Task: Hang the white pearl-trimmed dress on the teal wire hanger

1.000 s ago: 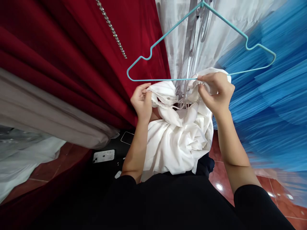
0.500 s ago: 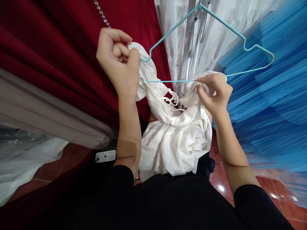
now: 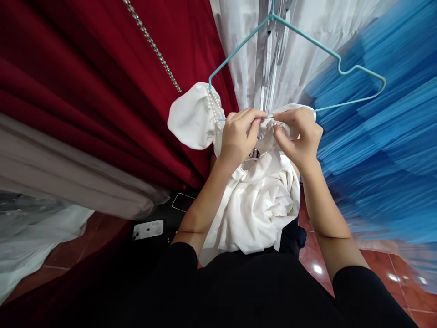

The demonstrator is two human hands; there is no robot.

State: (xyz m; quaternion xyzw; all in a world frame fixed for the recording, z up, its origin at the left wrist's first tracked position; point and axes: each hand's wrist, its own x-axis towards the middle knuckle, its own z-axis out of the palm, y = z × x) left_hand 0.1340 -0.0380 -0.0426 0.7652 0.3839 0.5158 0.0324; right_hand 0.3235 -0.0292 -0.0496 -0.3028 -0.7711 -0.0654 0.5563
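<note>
A white dress with pearl-beaded edging lies bunched over my lap, its upper part raised onto a light blue hanger. On the left, one puffy sleeve hangs over the hanger's end, released from any hand. My left hand is at the hanger's lower bar, thumb and fingers closed around it close to the other hand's fingertips. My right hand pinches the pearl-trimmed fabric of the other shoulder, beside the same bar. The hanger's right end sticks out bare beyond it. My hands partly cover the neckline.
Red fabric and a beaded strip hang at left, with blue tulle at right. White cloth hangs behind the hanger. A phone rests on a black surface at lower left. Red floor tiles show below.
My left hand has let go of the left shoulder of the dress and moved right to the hanger's bar near my right hand. The left sleeve now rests on the hanger.
</note>
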